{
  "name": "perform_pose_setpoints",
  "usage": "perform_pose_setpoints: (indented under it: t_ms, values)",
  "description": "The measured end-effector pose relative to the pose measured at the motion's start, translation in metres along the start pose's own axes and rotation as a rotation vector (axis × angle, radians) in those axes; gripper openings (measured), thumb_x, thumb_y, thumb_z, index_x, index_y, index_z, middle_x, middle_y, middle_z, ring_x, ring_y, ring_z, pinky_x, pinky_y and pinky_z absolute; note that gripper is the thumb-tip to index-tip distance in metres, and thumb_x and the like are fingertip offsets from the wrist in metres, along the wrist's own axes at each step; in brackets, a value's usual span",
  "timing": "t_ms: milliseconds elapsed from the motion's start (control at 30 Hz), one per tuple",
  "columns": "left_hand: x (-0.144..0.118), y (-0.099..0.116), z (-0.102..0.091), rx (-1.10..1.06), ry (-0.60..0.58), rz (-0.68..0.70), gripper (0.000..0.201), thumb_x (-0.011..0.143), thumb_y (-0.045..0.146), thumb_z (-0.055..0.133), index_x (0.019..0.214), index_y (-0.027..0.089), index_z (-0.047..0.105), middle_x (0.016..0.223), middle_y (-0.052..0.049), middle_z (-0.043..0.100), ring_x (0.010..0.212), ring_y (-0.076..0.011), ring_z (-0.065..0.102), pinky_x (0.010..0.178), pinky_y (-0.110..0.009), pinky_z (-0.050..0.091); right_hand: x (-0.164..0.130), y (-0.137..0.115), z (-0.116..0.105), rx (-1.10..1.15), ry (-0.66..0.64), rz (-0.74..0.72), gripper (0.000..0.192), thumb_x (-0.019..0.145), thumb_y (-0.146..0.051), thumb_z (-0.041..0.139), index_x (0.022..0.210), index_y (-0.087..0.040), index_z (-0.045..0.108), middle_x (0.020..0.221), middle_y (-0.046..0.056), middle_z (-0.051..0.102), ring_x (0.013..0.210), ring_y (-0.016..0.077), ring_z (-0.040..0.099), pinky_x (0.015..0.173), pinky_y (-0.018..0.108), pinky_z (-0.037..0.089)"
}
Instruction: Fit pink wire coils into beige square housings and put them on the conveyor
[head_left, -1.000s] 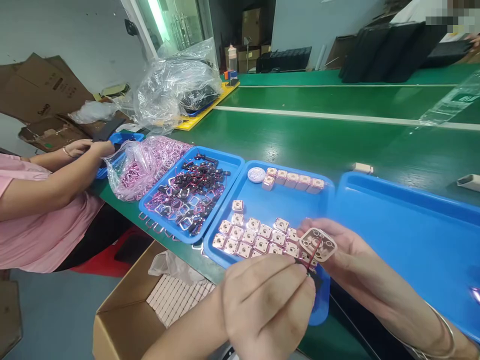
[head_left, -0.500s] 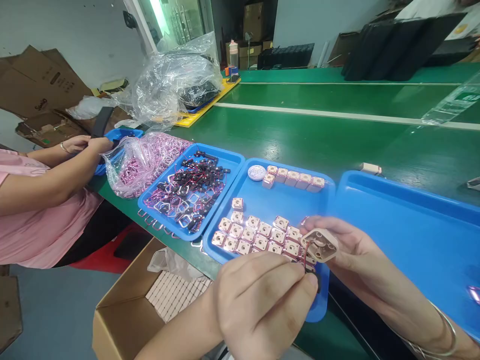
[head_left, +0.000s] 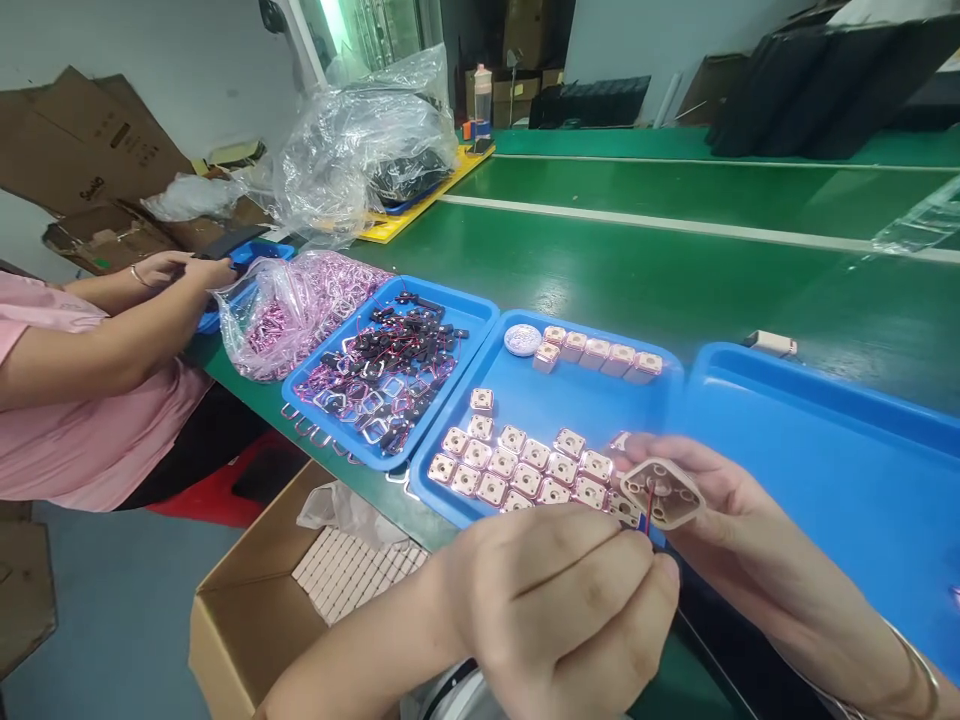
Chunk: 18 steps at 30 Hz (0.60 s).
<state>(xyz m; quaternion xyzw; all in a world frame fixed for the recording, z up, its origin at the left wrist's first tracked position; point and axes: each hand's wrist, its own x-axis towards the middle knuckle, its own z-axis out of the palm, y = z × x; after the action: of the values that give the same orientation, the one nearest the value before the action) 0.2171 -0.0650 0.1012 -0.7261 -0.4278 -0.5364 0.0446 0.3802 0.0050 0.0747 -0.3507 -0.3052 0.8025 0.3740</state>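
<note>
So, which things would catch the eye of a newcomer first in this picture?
First, the two hands at the bottom: the right hand holds a small square beige frame, and the left hand pinches a thin red wire at it. Behind them, a blue tray carries rows of similar square pieces. To the left, another blue tray is piled with black parts.

3 blue trays (head_left: 679, 385) side by side on the green bench (head_left: 600, 260). Middle tray: 5 beige square housings (head_left: 600, 355) in its far row, 1 white disc (head_left: 523, 340) left of that row. 1 cardboard box (head_left: 247, 620) below the middle tray.
</note>
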Motion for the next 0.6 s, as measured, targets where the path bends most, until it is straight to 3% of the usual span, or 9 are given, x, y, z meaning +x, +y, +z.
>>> perform_pose_setpoints:
  t_ms: [367, 600]
  values:
    - [0.002, -0.006, 0.002, -0.017, -0.022, 0.061, 0.012, 0.083, 0.007, 0.058, 0.082, 0.01, 0.069, 0.079, -0.003, 0.073, 0.079, -0.0142, 0.069, 0.077, -0.023, 0.062, -0.001, 0.005, -0.002, -0.004, 0.011, 0.026, 0.037, 0.064, -0.02, 0.083, 0.098, -0.027, 0.071, 0.084, 0.0, 0.072, 0.067, 0.014, 0.065, 0.064, 0.02, 0.053]
    - [0.004, -0.012, 0.001, -0.014, -0.098, 0.196, 0.011, 0.08, 0.007, 0.059, 0.08, 0.009, 0.07, 0.077, -0.004, 0.073, 0.08, -0.014, 0.069, 0.077, -0.021, 0.061, 0.0, 0.003, 0.0, 0.004, 0.037, 0.035, 0.038, 0.062, -0.022, 0.085, 0.098, -0.025, 0.072, 0.082, 0.001, 0.071, 0.067, 0.0138, 0.064, 0.065, 0.02, 0.053]
